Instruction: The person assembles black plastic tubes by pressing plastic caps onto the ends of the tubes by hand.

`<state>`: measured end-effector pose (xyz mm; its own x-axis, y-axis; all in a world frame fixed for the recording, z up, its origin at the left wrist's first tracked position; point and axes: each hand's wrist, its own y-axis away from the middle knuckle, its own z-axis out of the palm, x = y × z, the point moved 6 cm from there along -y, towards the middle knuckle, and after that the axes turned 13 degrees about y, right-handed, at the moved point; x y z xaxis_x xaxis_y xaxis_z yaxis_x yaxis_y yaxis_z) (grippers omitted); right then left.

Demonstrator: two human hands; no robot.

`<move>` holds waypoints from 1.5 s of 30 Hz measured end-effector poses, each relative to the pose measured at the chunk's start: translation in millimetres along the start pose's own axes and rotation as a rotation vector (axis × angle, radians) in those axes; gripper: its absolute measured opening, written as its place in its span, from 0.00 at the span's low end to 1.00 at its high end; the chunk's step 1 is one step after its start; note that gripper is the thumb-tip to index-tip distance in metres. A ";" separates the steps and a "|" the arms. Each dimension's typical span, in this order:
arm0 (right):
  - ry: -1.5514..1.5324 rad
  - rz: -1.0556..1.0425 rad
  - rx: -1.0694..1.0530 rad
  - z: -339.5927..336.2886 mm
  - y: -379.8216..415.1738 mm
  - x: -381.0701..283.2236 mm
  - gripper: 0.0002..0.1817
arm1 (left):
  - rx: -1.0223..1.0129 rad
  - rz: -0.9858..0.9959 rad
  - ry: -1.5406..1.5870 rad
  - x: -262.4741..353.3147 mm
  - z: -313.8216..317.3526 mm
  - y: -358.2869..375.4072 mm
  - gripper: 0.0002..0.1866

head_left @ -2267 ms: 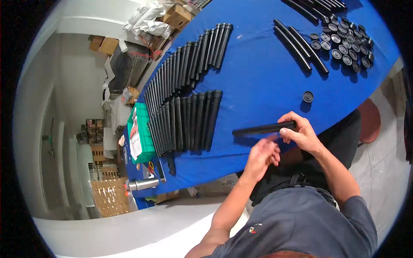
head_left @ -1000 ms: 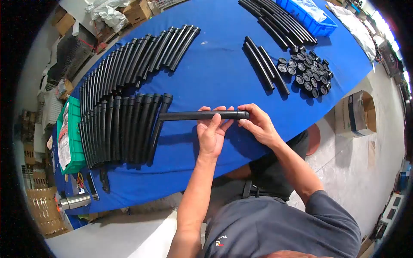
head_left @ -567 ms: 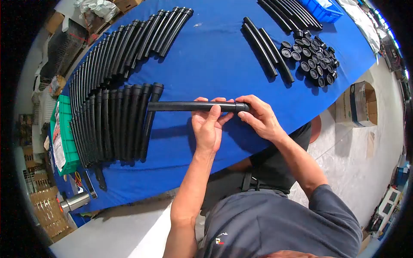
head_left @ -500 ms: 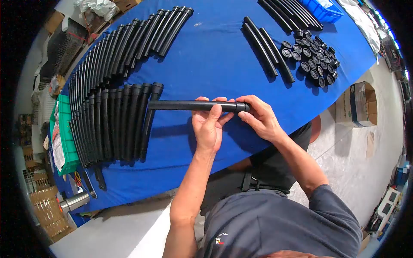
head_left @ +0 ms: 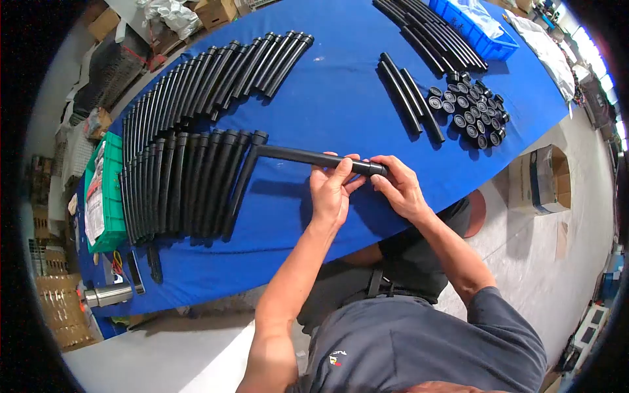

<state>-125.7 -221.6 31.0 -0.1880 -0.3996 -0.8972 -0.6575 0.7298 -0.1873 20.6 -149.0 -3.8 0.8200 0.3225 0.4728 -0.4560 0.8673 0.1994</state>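
Note:
A black plastic tube (head_left: 298, 156) is held out over the blue table, its far end pointing left toward the rows of tubes. My left hand (head_left: 329, 196) is closed around it a little short of the capped end. The fingers of my right hand (head_left: 401, 187) are pressed on the black end cap (head_left: 377, 169) at the tube's right end. Left of my hands lies a row of capped black tubes (head_left: 190, 187), and behind it a second capped row (head_left: 223, 75). A pile of loose black caps (head_left: 473, 108) rests at the right, beside several uncapped tubes (head_left: 411, 98).
A blue cloth (head_left: 327, 98) covers the table. At the left edge stands a green bin (head_left: 113, 203) with papers, near a metal cylinder (head_left: 108, 296). More tubes (head_left: 436, 36) and a blue bin (head_left: 491, 44) are at the far right. A cardboard box (head_left: 547, 178) sits on the floor.
The view has shifted a little, and the tube now slants slightly down toward the right. Both hands keep their hold on the tube and its cap.

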 end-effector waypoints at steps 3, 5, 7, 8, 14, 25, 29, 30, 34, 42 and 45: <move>-0.044 0.059 0.041 -1.1 1.1 2.7 0.18 | -0.056 -0.079 -0.017 -1.7 0.0 -15.4 0.09; -0.046 0.070 0.074 -2.2 4.8 7.2 0.19 | -0.126 -0.107 -0.025 5.5 1.7 -25.4 0.11; -0.020 0.072 0.095 -7.6 10.6 9.2 0.21 | -0.145 -0.101 0.025 19.5 9.7 -26.1 0.15; 0.063 0.020 0.098 -12.3 10.8 7.0 0.21 | -0.101 -0.069 0.008 24.5 3.7 -26.3 0.16; 0.609 -0.147 -0.003 -17.8 8.3 -33.9 0.22 | -0.173 -0.127 0.065 5.3 -0.1 -15.2 0.09; 0.630 -0.097 -0.041 -10.8 5.2 -23.0 0.15 | -0.100 -0.077 -0.002 3.0 2.3 -10.0 0.10; 0.644 -0.029 -0.033 -8.5 6.7 -18.2 0.16 | -0.112 -0.057 -0.035 2.8 3.8 -8.1 0.11; 0.663 -0.039 -0.039 -7.6 7.4 -15.5 0.17 | -0.108 -0.057 -0.039 2.3 3.6 -6.4 0.10; 0.707 -0.060 -0.037 -6.1 11.2 -13.5 0.17 | -0.097 -0.054 -0.059 2.0 5.0 -6.0 0.10; 0.822 -0.192 0.125 -8.6 17.2 -32.1 0.19 | -0.117 -0.143 0.075 6.4 3.4 -12.0 0.08; 0.750 -0.204 0.128 -9.0 23.0 -38.3 0.20 | -0.151 -0.169 0.105 9.1 -7.0 -15.4 0.08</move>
<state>-140.3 -194.5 64.6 -0.5450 -0.7668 -0.3390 -0.6512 0.6418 -0.4049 37.5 -156.8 -8.5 0.9152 0.1991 0.3503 -0.2593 0.9564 0.1341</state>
